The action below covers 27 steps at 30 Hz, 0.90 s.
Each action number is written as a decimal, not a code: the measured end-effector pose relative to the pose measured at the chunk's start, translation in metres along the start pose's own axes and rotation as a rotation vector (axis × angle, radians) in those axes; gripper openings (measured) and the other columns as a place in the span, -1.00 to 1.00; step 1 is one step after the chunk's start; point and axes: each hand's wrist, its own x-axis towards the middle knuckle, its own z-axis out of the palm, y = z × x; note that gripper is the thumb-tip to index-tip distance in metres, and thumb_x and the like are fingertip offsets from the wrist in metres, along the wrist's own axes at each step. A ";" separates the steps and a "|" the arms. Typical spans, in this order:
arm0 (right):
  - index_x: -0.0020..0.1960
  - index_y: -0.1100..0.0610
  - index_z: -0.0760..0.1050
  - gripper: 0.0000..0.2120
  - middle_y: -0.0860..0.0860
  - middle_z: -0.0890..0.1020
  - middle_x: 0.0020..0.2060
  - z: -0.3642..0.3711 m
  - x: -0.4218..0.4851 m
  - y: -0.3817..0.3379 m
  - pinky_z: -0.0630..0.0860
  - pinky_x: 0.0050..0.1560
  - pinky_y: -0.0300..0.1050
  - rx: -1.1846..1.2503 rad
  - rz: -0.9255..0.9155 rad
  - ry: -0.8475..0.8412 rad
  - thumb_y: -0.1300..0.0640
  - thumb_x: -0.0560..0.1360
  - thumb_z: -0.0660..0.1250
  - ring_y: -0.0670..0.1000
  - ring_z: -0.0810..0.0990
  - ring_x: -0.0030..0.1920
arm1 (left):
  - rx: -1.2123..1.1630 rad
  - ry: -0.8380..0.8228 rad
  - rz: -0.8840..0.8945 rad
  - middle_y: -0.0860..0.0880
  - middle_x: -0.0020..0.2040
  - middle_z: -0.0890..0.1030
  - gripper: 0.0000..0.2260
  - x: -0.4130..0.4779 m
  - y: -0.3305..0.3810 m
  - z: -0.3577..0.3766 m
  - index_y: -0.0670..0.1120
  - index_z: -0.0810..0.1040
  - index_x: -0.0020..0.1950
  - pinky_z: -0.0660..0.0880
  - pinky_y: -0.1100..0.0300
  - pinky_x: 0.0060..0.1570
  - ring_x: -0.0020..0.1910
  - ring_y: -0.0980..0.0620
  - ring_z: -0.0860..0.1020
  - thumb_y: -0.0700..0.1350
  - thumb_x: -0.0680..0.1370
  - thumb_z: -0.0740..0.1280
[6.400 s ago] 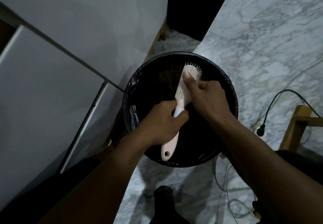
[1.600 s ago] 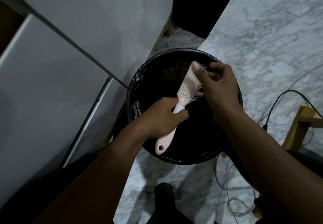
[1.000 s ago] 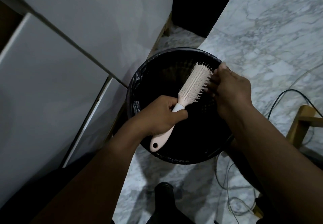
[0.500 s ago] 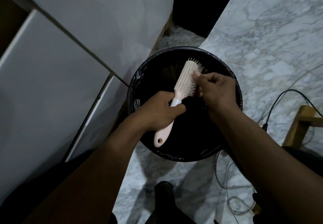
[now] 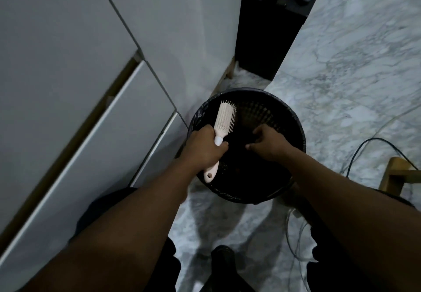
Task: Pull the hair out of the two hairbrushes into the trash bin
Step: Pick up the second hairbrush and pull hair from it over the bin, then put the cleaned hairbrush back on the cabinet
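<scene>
A round black trash bin (image 5: 298,132) with a dark liner stands on the marble floor beside a white cabinet. My left hand (image 5: 204,148) grips the handle of a pale pink hairbrush (image 5: 224,118) over the bin's left side, bristles facing right. My right hand (image 5: 267,142) hangs over the middle of the bin, apart from the brush, fingers curled downward. I cannot tell whether hair is pinched in them; the bin's inside is too dark. Only one brush is visible.
White cabinet doors (image 5: 79,86) fill the left. A black cable (image 5: 364,148) and a wooden stool leg (image 5: 396,173) lie on the right of the marble floor (image 5: 353,64). A dark shoe (image 5: 224,255) shows below the bin.
My right hand left the bristles and dropped to the middle of the bin. The left hand shifted the brush toward the bin's left rim. The camera pulled back and up.
</scene>
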 end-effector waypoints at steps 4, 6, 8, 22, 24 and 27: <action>0.11 0.23 0.61 -0.67 0.19 0.66 0.10 -0.052 -0.032 -0.035 0.48 -0.04 -0.08 -0.177 -0.087 -0.036 -0.01 0.52 0.43 0.19 0.62 0.07 | 0.073 0.064 0.019 -0.06 -0.18 0.57 -0.75 -0.017 0.029 -0.034 -0.03 0.45 -0.22 0.34 0.16 -0.24 -0.18 -0.09 0.56 0.09 0.45 0.41; 0.12 0.27 0.62 -0.66 0.19 0.65 0.11 -0.080 -0.059 -0.057 0.49 0.02 -0.06 -0.219 -0.153 0.021 0.00 0.55 0.40 0.19 0.61 0.10 | 0.099 0.100 0.035 -0.06 -0.26 0.57 -0.69 -0.033 0.048 -0.057 -0.03 0.40 -0.34 0.37 0.16 -0.25 -0.16 -0.15 0.61 0.14 0.42 0.39; 0.16 0.26 0.61 -0.67 0.16 0.61 0.13 -0.102 -0.082 -0.077 0.44 0.01 -0.11 -0.256 -0.216 0.062 0.02 0.57 0.37 0.18 0.59 0.14 | 0.113 0.120 0.041 -0.04 -0.36 0.50 -0.64 -0.045 0.066 -0.077 -0.04 0.38 -0.40 0.36 0.16 -0.26 -0.17 -0.16 0.62 0.15 0.41 0.38; 0.07 0.32 0.57 -0.66 0.29 0.71 -0.05 -0.205 -0.322 -0.203 0.53 -0.26 -0.04 -0.277 -0.480 0.273 0.02 0.54 0.37 0.19 0.62 -0.22 | 0.281 0.612 0.304 -0.01 -0.36 0.51 -0.69 -0.231 0.191 -0.269 -0.03 0.43 -0.34 0.32 0.18 -0.40 -0.30 -0.06 0.57 0.19 0.38 0.34; 0.17 0.32 0.55 -0.64 0.28 0.71 -0.03 -0.209 -0.351 -0.217 0.56 -0.21 -0.03 -0.280 -0.522 0.311 0.04 0.55 0.39 0.15 0.61 -0.21 | 0.280 0.689 0.294 0.00 -0.29 0.56 -0.72 -0.255 0.198 -0.291 -0.04 0.50 -0.24 0.32 0.18 -0.39 -0.27 -0.03 0.56 0.18 0.38 0.35; 0.20 0.23 0.53 -0.67 0.21 0.71 -0.03 -0.216 -0.389 -0.243 0.65 0.07 0.08 -0.294 -0.584 0.357 0.04 0.55 0.40 0.14 0.70 -0.09 | 0.293 0.794 0.280 0.00 -0.24 0.57 -0.70 -0.287 0.204 -0.323 -0.04 0.52 -0.16 0.30 0.19 -0.41 -0.28 0.01 0.54 0.19 0.37 0.34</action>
